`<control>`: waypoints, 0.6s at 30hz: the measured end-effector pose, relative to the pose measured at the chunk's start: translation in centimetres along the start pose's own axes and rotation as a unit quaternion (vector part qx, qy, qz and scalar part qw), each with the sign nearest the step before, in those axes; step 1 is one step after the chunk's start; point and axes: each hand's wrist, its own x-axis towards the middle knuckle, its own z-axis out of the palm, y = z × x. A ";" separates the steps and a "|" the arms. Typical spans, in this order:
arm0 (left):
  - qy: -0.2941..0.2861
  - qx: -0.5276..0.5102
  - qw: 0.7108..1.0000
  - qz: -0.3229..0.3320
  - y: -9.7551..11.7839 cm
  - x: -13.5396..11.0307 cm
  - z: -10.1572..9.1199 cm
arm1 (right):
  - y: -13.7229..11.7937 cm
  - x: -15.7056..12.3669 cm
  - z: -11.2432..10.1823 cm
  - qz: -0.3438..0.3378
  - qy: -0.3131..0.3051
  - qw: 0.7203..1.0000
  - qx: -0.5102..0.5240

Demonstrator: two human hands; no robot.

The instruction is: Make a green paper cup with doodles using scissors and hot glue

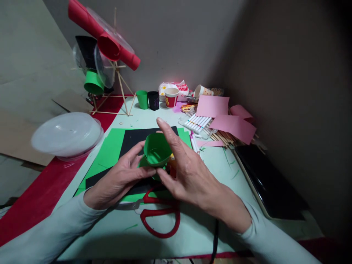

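My left hand [121, 178] is closed around the left side of a green paper cup [157, 148], its thumb along the lower edge. The cup's open mouth tilts toward me. My right hand [192, 172] is at the cup's right side, thumb pressed at the bottom and index finger raised; its other fingers are mostly hidden. Something yellow-orange shows between the cup and my right palm, too covered to name. Below my hands lie scissors with red handles [178, 220], their blades pointing left. Green sheets [110, 146] and black sheets [134, 141] of paper lie under the cup.
At the back left stands a stick frame [121, 82] bearing red tubes [85, 18]. Plastic lids [66, 134] lie left. A green cup [142, 99], black cup [153, 101] and red-and-white cup [171, 98] stand behind. Markers [199, 123], pink paper [213, 106] and a black tablet-like slab [269, 183] are right.
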 end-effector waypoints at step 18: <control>0.062 -0.048 0.997 -0.008 1.7 -0.4 -1.0 | 1.7 0.1 -2.6 0.036 0.037 0.999 -0.011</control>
